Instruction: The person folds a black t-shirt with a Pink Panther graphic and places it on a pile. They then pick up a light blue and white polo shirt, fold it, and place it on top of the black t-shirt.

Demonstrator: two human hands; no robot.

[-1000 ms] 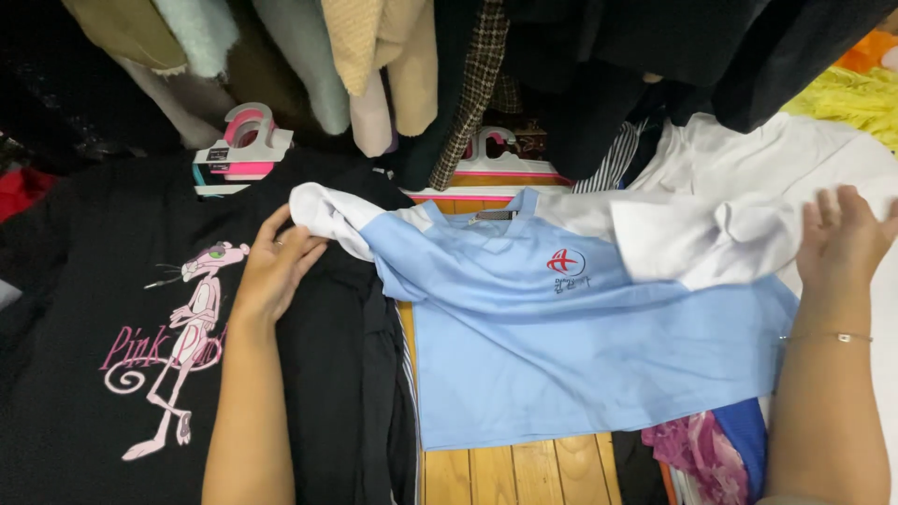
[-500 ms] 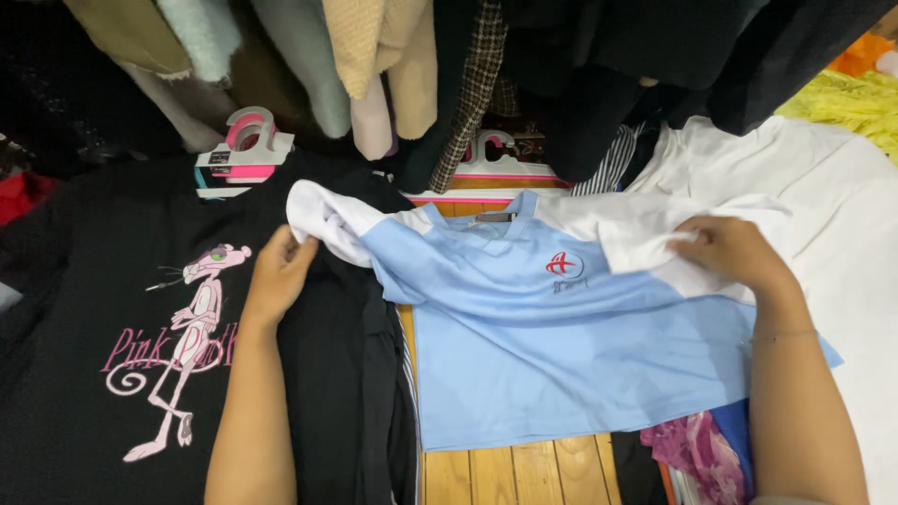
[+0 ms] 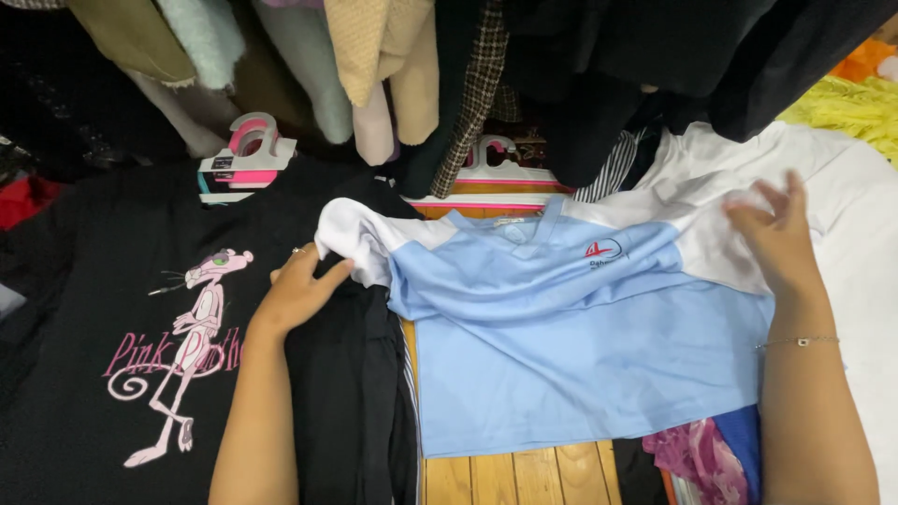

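Note:
A light blue shirt (image 3: 571, 337) with white shoulders and sleeves lies spread flat on a pile of clothes, on a pink hanger (image 3: 486, 178). My left hand (image 3: 299, 295) pinches the edge of its white left sleeve (image 3: 351, 238). My right hand (image 3: 776, 238), fingers spread, presses flat on the shirt's white right shoulder. A thin bracelet circles my right wrist.
A black T-shirt (image 3: 112, 355) with a pink cartoon figure lies at the left on a pink and white hanger (image 3: 248, 150). Coats and jackets hang along the top. A white garment (image 3: 861, 243) lies at the right, yellow fabric (image 3: 842, 103) behind it. Wooden slats (image 3: 524, 477) show below.
My right hand came down from the raised white sleeve, folded it over and now smooths the shirt's right shoulder. My left hand kept its place at the left sleeve.

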